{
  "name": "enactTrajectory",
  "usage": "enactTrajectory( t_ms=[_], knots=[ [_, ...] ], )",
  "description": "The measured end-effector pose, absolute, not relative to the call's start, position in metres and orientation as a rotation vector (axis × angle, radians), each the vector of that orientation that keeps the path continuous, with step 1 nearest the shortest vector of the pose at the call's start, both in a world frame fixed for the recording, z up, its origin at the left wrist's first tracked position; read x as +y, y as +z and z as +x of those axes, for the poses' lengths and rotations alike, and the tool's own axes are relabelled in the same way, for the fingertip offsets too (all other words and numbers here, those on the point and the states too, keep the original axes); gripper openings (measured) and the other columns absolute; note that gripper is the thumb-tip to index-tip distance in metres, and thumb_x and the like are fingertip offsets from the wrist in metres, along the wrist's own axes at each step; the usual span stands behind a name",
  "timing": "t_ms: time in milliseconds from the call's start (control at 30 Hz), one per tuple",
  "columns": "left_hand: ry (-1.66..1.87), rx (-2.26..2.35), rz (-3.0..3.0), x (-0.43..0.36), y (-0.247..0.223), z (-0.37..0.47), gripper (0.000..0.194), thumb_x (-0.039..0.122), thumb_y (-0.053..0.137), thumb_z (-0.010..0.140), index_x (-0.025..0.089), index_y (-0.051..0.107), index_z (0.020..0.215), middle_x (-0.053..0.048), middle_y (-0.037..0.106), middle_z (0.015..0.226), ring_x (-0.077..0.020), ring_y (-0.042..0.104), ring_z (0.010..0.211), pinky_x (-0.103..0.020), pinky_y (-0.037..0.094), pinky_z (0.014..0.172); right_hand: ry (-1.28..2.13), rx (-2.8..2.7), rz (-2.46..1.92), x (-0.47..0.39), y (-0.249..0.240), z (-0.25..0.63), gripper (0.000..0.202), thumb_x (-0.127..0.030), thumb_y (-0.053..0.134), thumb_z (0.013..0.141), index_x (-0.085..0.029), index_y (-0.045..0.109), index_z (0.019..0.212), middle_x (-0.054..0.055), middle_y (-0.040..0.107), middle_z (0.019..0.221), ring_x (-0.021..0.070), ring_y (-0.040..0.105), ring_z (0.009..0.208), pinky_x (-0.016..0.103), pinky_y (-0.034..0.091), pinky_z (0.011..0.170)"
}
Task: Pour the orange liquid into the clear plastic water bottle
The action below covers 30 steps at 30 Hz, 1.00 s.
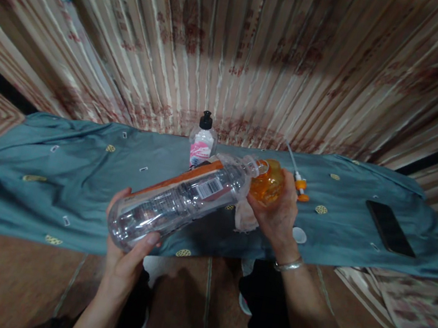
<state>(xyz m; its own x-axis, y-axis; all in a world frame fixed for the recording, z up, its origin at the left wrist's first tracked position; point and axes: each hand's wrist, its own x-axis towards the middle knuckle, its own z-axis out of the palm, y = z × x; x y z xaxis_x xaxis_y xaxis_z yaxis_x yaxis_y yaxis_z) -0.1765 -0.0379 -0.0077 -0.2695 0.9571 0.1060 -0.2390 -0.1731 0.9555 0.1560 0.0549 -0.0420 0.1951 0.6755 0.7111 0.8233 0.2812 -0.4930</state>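
Observation:
My left hand [130, 250] grips the base of a large clear plastic bottle [186, 203] with an orange-edged label and a barcode. The bottle is tilted, its neck up and to the right. My right hand [278, 214] is wrapped round a small orange see-through bottle [268, 184]. The two bottle mouths meet or nearly touch; I cannot tell which. An orange-and-white pump top [302, 187] with a thin tube lies just beyond my right hand. A white cap [298, 235] is beside my right wrist. Below the necks sits a pale crumpled cloth [245, 218].
A clear bottle with a black cap and pink label [202, 144] stands at the back of the table covered in teal cloth [73, 172]. A black phone [389, 228] lies at the right. Behind the table hangs a patterned curtain [239, 49].

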Motion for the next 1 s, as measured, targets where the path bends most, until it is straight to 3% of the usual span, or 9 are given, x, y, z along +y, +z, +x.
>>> enactTrajectory(
  t_ms=[733, 1000],
  knots=[
    [1.617, 1.123, 0.967, -0.0379, -0.0084, -0.1758, 0.091, 0.038, 0.105, 0.078, 0.037, 0.059, 0.157, 0.0, 0.078, 0.109, -0.0205, 0.074, 0.075, -0.029, 0.061, 0.059, -0.195, -1.502, -1.463, 0.0563, -0.0438, 0.1543, 0.099, -0.07, 0.089, 0.09, -0.028, 0.045, 0.168, 0.018, 0.07, 0.156, 0.0431, 0.069, 0.15, 0.07, 0.061, 0.123],
    [1.599, 1.117, 0.974, -0.038, -0.0109, -0.1785, 0.091, 0.039, 0.104, 0.079, 0.04, 0.059, 0.157, 0.001, 0.078, 0.109, -0.0203, 0.073, 0.072, -0.032, 0.061, 0.061, -0.165, -1.501, -1.463, 0.0562, -0.0432, 0.1542, 0.099, -0.064, 0.09, 0.089, -0.028, 0.044, 0.168, 0.019, 0.07, 0.157, 0.044, 0.069, 0.15, 0.071, 0.06, 0.123]
  ],
)
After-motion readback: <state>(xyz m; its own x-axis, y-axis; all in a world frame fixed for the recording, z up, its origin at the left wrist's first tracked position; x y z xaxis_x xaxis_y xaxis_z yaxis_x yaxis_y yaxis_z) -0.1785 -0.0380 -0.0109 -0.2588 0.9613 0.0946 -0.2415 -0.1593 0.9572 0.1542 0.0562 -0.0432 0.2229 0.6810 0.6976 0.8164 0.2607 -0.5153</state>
